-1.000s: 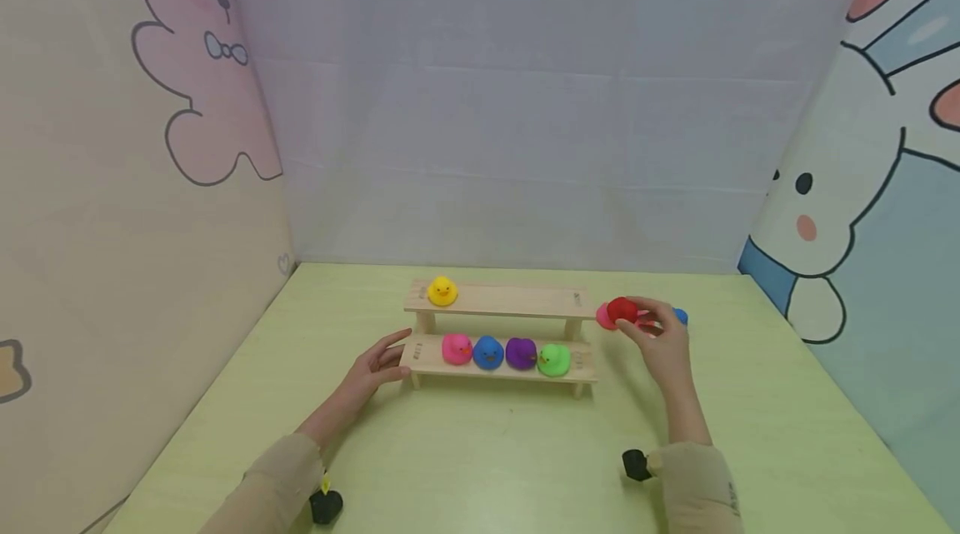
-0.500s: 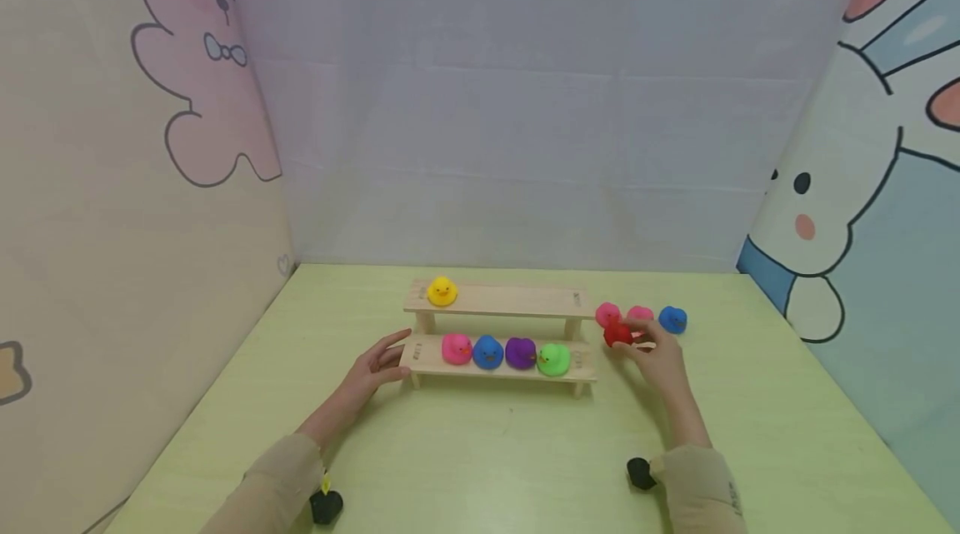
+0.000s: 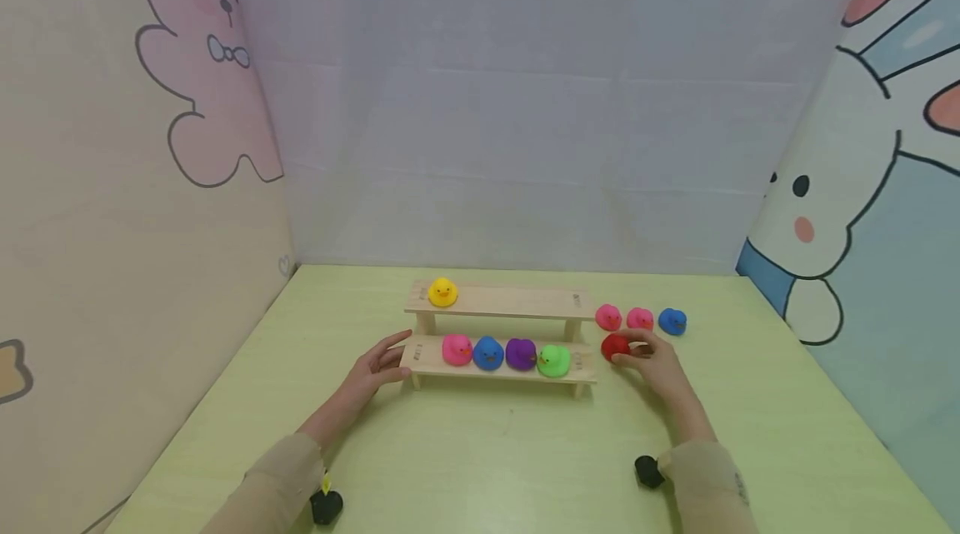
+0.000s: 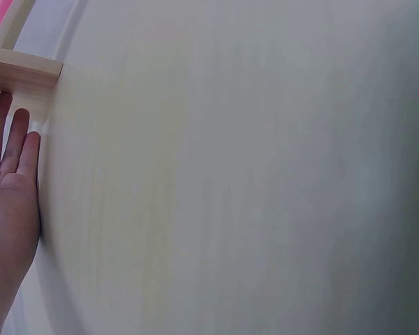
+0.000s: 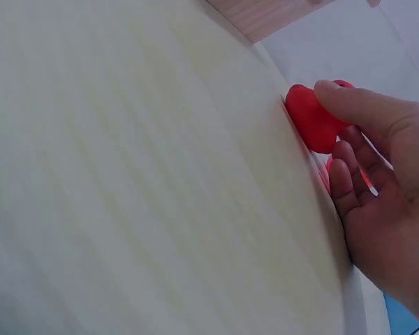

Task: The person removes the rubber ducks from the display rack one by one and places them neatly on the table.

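A two-tier wooden stand has an upper shelf (image 3: pixel 517 301) and a lower shelf (image 3: pixel 431 363). My left hand (image 3: pixel 375 367) touches the left end of the lower shelf, its fingers nearly straight in the left wrist view. Between thumb and fingers my right hand (image 3: pixel 654 363) pinches a red rubber duck (image 3: pixel 614 348), low at the table just right of the stand. Pink (image 3: pixel 457 349), blue (image 3: pixel 488 353), purple (image 3: pixel 521 354) and green ducks (image 3: pixel 554 361) line the lower shelf. One yellow duck (image 3: pixel 442 292) sits at the upper shelf's left end.
Two pink ducks, one at the left (image 3: pixel 608 317) and one in the middle (image 3: pixel 640 318), stand in a row with a blue duck (image 3: pixel 672 321) behind my right hand. Black objects hang by the left (image 3: pixel 326 507) and right (image 3: pixel 649 472) sleeves. Cloth walls surround the pale table (image 3: pixel 465 459).
My right hand has brought the red duck down and toward me, from in front of the pink ducks to low beside the lower shelf. My left hand has stayed at the shelf end.
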The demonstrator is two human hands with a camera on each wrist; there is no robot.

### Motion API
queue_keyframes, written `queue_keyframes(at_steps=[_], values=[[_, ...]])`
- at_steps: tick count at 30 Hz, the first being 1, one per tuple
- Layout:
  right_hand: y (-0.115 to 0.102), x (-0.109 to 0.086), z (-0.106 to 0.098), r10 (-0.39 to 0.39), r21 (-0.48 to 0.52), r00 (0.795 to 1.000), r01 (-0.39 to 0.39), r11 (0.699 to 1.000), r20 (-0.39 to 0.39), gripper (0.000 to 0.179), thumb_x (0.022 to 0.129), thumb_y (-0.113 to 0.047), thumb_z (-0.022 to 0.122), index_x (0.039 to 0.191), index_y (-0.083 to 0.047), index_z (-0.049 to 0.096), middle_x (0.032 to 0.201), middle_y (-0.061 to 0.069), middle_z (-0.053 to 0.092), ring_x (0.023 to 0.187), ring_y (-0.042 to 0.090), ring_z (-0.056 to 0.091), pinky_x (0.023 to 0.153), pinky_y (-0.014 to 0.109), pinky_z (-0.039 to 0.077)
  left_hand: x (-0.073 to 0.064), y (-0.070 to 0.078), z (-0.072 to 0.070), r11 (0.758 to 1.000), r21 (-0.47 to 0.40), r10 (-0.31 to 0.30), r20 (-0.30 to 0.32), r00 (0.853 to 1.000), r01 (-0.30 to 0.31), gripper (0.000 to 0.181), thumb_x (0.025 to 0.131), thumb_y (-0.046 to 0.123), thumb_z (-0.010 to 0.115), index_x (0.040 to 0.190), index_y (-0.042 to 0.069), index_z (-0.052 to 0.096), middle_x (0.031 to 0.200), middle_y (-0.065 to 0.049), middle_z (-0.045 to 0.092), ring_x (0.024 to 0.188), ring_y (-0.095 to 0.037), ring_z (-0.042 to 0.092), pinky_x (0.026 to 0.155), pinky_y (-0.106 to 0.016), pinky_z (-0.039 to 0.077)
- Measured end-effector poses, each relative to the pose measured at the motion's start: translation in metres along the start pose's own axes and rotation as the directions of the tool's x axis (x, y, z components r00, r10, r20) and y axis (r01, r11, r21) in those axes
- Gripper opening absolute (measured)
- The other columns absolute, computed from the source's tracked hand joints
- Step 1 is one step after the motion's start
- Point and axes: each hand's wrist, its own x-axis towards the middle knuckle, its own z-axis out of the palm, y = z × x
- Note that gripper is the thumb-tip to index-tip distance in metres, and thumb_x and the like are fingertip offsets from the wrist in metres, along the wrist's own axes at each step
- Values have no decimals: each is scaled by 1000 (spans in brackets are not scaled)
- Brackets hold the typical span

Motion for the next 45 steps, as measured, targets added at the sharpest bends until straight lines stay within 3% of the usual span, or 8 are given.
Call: queue_keyframes(at_steps=[7, 14, 18, 45], values=[[2, 2, -3, 8, -17, 998, -7, 1000, 65, 51, 88, -20, 75, 131, -1, 57, 115, 18, 64, 95, 15, 52, 83, 27, 40, 1, -1, -1, 1000, 5, -1, 6, 1000, 1, 65, 95, 20, 64, 153, 23, 35, 151, -14, 49, 137, -26, 50, 105, -30, 39], [3, 3, -6, 8, -22, 996, -6, 1000, 92, 49, 88, -21, 75, 130, -1, 59, 112, 16, 63, 95, 18, 51, 82, 26, 41, 3, -1, -1, 1000, -9, 2, 7, 1000, -2, 67, 94, 19, 66, 153, 21, 35, 151, -15, 49, 123, -5, 57, 101, -24, 43], [4, 4, -8, -11, -14, 995, 12, 1000, 99, 47, 88, -21, 75, 128, -2, 61, 111, 17, 61, 95, 19, 51, 81, 24, 42, 4, -2, -1, 1000, -17, 5, 15, 1000, -4, 67, 94, 18, 66, 153, 21, 35, 151, -16, 48, 118, 1, 58, 99, -22, 44], [4, 3, -10, -21, 16, 995, 20, 1000, 97, 47, 86, -19, 76, 127, 0, 62, 98, 4, 59, 90, 12, 49, 79, 19, 42, 2, -1, -2, 1000, 1, 13, 14, 1000, -13, 66, 96, 18, 64, 154, 20, 34, 152, -16, 47, 123, -3, 57, 98, -19, 43]])
